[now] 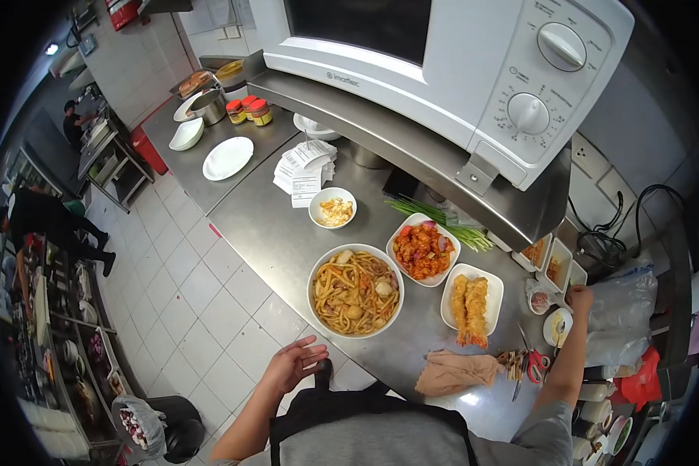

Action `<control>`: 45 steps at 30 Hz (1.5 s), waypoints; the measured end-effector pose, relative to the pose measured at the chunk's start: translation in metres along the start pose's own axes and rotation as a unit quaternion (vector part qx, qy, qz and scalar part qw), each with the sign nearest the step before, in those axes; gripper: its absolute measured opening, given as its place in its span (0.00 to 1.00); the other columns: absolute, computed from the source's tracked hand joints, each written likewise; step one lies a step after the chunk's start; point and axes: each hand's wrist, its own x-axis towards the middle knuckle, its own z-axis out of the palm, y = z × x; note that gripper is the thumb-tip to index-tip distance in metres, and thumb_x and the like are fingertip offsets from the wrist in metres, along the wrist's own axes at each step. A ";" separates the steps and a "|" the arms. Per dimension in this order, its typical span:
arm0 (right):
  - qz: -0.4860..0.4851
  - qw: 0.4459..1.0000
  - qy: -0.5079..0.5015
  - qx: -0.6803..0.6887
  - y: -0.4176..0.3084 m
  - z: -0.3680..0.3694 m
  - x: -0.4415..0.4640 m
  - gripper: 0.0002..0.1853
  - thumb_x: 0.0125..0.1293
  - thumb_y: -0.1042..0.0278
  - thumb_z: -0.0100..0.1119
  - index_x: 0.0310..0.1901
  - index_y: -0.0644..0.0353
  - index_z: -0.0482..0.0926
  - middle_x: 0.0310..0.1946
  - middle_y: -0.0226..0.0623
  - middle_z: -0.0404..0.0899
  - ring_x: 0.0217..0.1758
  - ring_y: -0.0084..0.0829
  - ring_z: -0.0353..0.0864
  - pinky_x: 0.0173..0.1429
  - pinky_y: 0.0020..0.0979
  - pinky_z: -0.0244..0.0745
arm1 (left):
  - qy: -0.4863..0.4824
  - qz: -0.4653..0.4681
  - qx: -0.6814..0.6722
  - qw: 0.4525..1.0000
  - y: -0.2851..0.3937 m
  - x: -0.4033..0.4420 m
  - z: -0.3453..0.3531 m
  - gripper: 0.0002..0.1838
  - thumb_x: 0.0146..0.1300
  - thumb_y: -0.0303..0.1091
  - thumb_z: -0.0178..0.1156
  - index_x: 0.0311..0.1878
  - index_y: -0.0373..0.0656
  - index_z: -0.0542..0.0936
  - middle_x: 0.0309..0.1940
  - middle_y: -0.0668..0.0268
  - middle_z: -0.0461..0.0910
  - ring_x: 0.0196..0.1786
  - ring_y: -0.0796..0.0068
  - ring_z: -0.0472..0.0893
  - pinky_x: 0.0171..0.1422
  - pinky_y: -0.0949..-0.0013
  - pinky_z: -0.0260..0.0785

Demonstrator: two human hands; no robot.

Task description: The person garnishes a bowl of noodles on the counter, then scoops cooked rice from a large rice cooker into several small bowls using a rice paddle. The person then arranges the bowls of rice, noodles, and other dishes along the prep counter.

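Note:
My left hand is in the air, palm up with fingers spread and nothing in it, below a large bowl of noodles. Off to the right, my right hand is beside small containers; its fingers are curled in, and what they hold is too small to make out. A square bowl of red saucy pieces stands right of the noodles, near a dish with fried battered pieces. A small white bowl holds yellow and white bits.
A brown cloth and red-handled scissors lie near the front edge. Green stalks, paper slips and an oval plate are farther back. A microwave stands on a shelf above. Two people work at left.

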 end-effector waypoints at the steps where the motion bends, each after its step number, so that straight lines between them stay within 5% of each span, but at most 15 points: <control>1: 0.054 0.979 -0.010 0.194 -0.006 -0.005 -0.004 0.08 0.50 0.76 0.63 0.33 0.65 0.80 0.28 0.42 0.81 0.30 0.32 0.81 0.35 0.28 0.76 | 0.004 0.005 -0.003 1.000 0.002 0.002 -0.005 0.17 0.65 0.28 0.43 0.58 0.41 0.67 0.48 0.59 0.78 0.54 0.64 0.76 0.61 0.55 0.63; 5: 0.062 0.857 -0.058 0.508 -0.120 -0.028 -0.073 0.10 0.56 0.77 0.61 0.41 0.64 0.79 0.29 0.32 0.80 0.31 0.23 0.79 0.34 0.18 0.74 | 0.021 0.013 -0.003 1.000 0.013 0.012 -0.022 0.18 0.64 0.27 0.46 0.57 0.42 0.67 0.46 0.61 0.78 0.52 0.65 0.77 0.59 0.57 0.64; 7: 0.035 0.901 -0.198 0.383 -0.221 -0.028 -0.139 0.14 0.53 0.73 0.65 0.42 0.65 0.79 0.31 0.34 0.81 0.35 0.22 0.80 0.40 0.20 0.74 | 0.015 0.011 0.006 1.000 0.020 0.019 -0.028 0.18 0.63 0.27 0.46 0.57 0.42 0.67 0.46 0.61 0.78 0.51 0.64 0.77 0.58 0.57 0.65; 12: -0.101 0.843 -0.431 0.307 -0.384 0.066 -0.258 0.09 0.55 0.70 0.64 0.38 0.63 0.83 0.31 0.34 0.83 0.31 0.22 0.81 0.38 0.23 0.76 | -0.009 0.012 0.044 0.999 0.031 0.028 -0.037 0.18 0.63 0.27 0.47 0.57 0.42 0.68 0.46 0.61 0.77 0.51 0.64 0.77 0.57 0.58 0.65; 18: -0.400 0.865 -0.288 0.097 -0.448 0.111 -0.298 0.10 0.56 0.72 0.60 0.41 0.59 0.82 0.26 0.43 0.81 0.30 0.36 0.82 0.36 0.33 0.75 | 0.032 0.011 0.047 0.998 0.024 0.023 -0.070 0.18 0.62 0.26 0.47 0.57 0.42 0.69 0.46 0.59 0.78 0.52 0.64 0.77 0.60 0.57 0.62; 21: -0.399 0.874 -0.235 0.151 -0.460 0.101 -0.303 0.06 0.53 0.74 0.58 0.32 0.62 0.81 0.27 0.43 0.77 0.32 0.42 0.78 0.38 0.37 0.72 | 0.055 0.009 0.046 0.997 0.016 0.021 -0.083 0.19 0.63 0.26 0.47 0.58 0.41 0.68 0.48 0.58 0.77 0.52 0.63 0.77 0.60 0.57 0.63; 24: -0.409 0.869 -0.165 0.223 -0.457 0.113 -0.316 0.02 0.52 0.75 0.56 0.27 0.61 0.78 0.30 0.42 0.71 0.36 0.41 0.73 0.42 0.39 0.69 | 0.055 0.017 0.045 0.997 0.007 0.022 -0.087 0.21 0.62 0.27 0.48 0.60 0.41 0.67 0.49 0.58 0.76 0.53 0.62 0.77 0.58 0.56 0.64; 27: -0.522 0.789 -0.280 0.164 -0.429 0.125 -0.313 0.08 0.51 0.80 0.55 0.34 0.63 0.79 0.30 0.41 0.76 0.40 0.40 0.76 0.46 0.37 0.71 | 0.077 0.016 0.078 0.994 -0.004 0.031 -0.083 0.24 0.61 0.29 0.49 0.62 0.42 0.66 0.50 0.58 0.75 0.53 0.62 0.76 0.56 0.54 0.65; 30: -0.460 0.780 -0.320 0.279 -0.403 0.081 -0.268 0.11 0.54 0.77 0.57 0.41 0.63 0.80 0.34 0.41 0.79 0.40 0.36 0.78 0.45 0.34 0.73 | 0.101 0.030 0.106 0.989 -0.014 0.035 -0.080 0.23 0.59 0.29 0.50 0.60 0.42 0.67 0.48 0.59 0.77 0.50 0.63 0.78 0.54 0.55 0.66; 32: -0.271 0.855 -0.311 0.315 -0.359 0.053 -0.209 0.13 0.55 0.78 0.57 0.44 0.63 0.79 0.41 0.41 0.80 0.41 0.31 0.80 0.45 0.30 0.74 | 0.078 0.033 0.144 0.986 -0.021 0.032 -0.081 0.24 0.66 0.36 0.45 0.64 0.41 0.62 0.55 0.54 0.72 0.56 0.60 0.74 0.58 0.57 0.65; 34: -0.294 0.947 -0.059 0.114 -0.306 0.011 -0.149 0.15 0.53 0.83 0.52 0.43 0.61 0.80 0.39 0.42 0.81 0.37 0.31 0.81 0.41 0.30 0.75 | 0.082 0.028 0.159 0.984 -0.025 0.026 -0.073 0.25 0.69 0.39 0.41 0.67 0.41 0.59 0.60 0.52 0.67 0.61 0.59 0.69 0.63 0.57 0.60; 35: -0.202 0.975 -0.028 0.082 -0.263 0.013 -0.110 0.09 0.50 0.79 0.54 0.34 0.64 0.81 0.33 0.49 0.80 0.37 0.47 0.80 0.42 0.38 0.75 | 0.093 0.020 0.157 0.983 -0.028 0.022 -0.068 0.24 0.69 0.38 0.39 0.67 0.41 0.59 0.62 0.52 0.65 0.64 0.59 0.66 0.66 0.55 0.55; 37: -0.136 0.969 0.011 -0.204 -0.182 0.021 -0.043 0.08 0.52 0.78 0.53 0.33 0.66 0.80 0.33 0.53 0.79 0.41 0.48 0.80 0.41 0.43 0.76 | 0.106 0.021 0.168 0.980 -0.041 0.023 -0.071 0.23 0.68 0.35 0.39 0.66 0.42 0.60 0.63 0.54 0.65 0.64 0.60 0.66 0.66 0.54 0.56; 42: -0.167 0.968 -0.093 -0.164 -0.096 0.047 -0.002 0.06 0.48 0.71 0.58 0.26 0.61 0.82 0.30 0.49 0.80 0.37 0.48 0.80 0.43 0.42 0.75 | 0.135 0.021 0.170 0.976 -0.068 0.016 -0.067 0.23 0.66 0.34 0.44 0.64 0.45 0.63 0.59 0.55 0.70 0.62 0.61 0.69 0.62 0.58 0.60; 45: -0.112 0.952 -0.157 -0.238 -0.100 0.057 0.008 0.10 0.55 0.75 0.51 0.35 0.66 0.81 0.39 0.57 0.78 0.44 0.51 0.79 0.48 0.43 0.75 | 0.131 0.050 0.198 0.970 -0.087 0.009 -0.080 0.24 0.66 0.39 0.48 0.63 0.43 0.63 0.56 0.55 0.72 0.58 0.61 0.73 0.59 0.58 0.65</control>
